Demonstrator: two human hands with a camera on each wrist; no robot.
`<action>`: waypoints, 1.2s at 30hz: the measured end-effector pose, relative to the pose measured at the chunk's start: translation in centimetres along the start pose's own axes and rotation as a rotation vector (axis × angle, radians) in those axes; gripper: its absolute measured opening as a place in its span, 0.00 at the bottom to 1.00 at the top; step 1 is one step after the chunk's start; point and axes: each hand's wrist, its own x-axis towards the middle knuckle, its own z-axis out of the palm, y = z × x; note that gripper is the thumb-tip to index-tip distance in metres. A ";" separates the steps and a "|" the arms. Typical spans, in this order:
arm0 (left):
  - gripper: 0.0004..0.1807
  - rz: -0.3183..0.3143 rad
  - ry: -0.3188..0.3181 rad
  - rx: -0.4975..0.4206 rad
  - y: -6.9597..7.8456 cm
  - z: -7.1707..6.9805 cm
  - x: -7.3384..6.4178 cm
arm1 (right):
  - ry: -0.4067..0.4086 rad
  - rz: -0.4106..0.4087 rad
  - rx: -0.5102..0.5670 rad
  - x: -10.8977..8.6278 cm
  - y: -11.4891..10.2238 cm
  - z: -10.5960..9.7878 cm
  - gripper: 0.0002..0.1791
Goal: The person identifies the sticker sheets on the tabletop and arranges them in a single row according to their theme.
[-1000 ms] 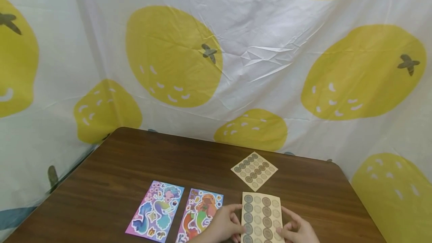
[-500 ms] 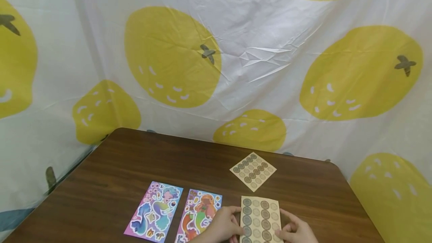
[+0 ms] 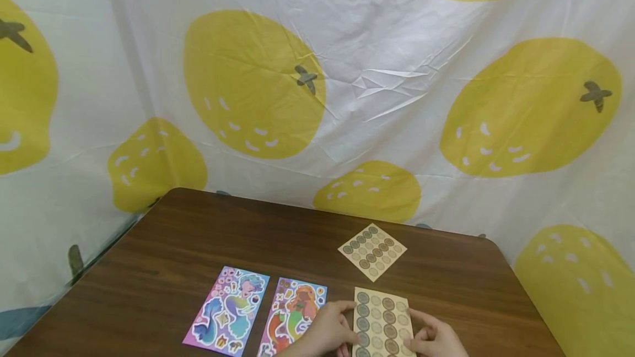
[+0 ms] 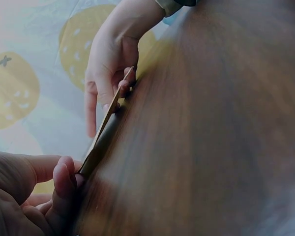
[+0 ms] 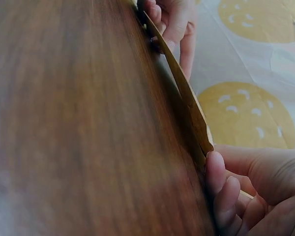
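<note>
In the head view, a tan sheet of round seal stickers (image 3: 382,324) is held near the table's front, its lower end cut off by the frame. My left hand (image 3: 324,330) pinches its left edge, and my right hand (image 3: 436,337) pinches the right edge. Seen edge-on in the right wrist view, the tan sheet (image 5: 187,96) looks slightly bowed and just above the wood; whether it is one sheet or a stack is unclear. Behind it lies another tan sticker sheet (image 3: 372,252), turned cornerwise. Left of my hands is an orange-haired mermaid sticker sheet (image 3: 294,313), partly covered by my left hand.
A blue-haired mermaid sticker sheet (image 3: 226,311) lies flat farther left on the dark wooden table (image 3: 198,230). Behind the table hangs a white curtain (image 3: 377,32) printed with yellow lemons.
The held tan sticker sheet has dropped slightly toward the table's front, between my hands. Both hands keep their grip and stay almost in place. The other sheets have not moved.
</note>
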 end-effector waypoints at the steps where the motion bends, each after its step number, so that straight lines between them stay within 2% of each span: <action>1: 0.35 0.000 -0.004 -0.001 0.0 0.0 0.0 | 0.001 -0.001 -0.013 0.0 0.0 0.0 0.44; 8: 0.32 -0.019 -0.021 0.008 0.0 0.0 0.3 | -0.006 0.007 -0.051 0.0 0.0 -0.2 0.44; 15: 0.35 -0.015 0.018 0.066 -0.1 0.1 0.2 | 0.022 0.032 -0.096 0.0 0.0 0.0 0.42; 27: 0.37 -0.045 0.017 0.045 0.0 0.0 0.3 | 0.032 0.042 -0.092 0.0 -0.1 0.2 0.42; 33: 0.37 -0.049 0.027 0.051 0.2 0.1 0.4 | 0.036 0.079 -0.099 0.0 -0.3 0.1 0.43; 36: 0.37 -0.044 0.033 0.059 0.3 0.1 0.3 | 0.027 0.063 -0.125 0.1 -0.4 0.0 0.44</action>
